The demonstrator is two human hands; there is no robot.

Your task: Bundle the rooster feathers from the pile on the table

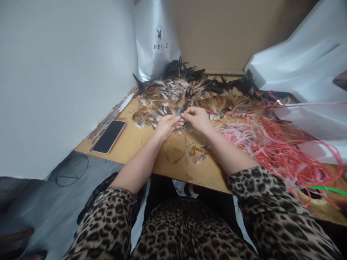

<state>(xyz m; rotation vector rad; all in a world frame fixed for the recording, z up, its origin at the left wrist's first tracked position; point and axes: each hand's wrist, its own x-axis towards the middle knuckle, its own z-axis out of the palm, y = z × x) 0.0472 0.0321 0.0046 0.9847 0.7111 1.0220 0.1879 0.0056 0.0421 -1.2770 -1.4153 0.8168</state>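
Note:
A wide heap of brown, white and black feathers (189,92) covers the far part of a wooden table (141,141). My left hand (168,124) and my right hand (196,117) meet at the near edge of the heap. Their fingertips pinch a small tuft of feathers (181,115) between them. Both wrists rest low over the table. A few loose feathers and trimmings (196,153) lie under my right forearm.
A black phone (108,136) lies at the table's left edge beside thin sticks (114,115). A tangle of red and pink cords (273,141) spreads on the right. A white PPGZ bag (155,39) stands at the back; white plastic sheeting (303,68) rises at right.

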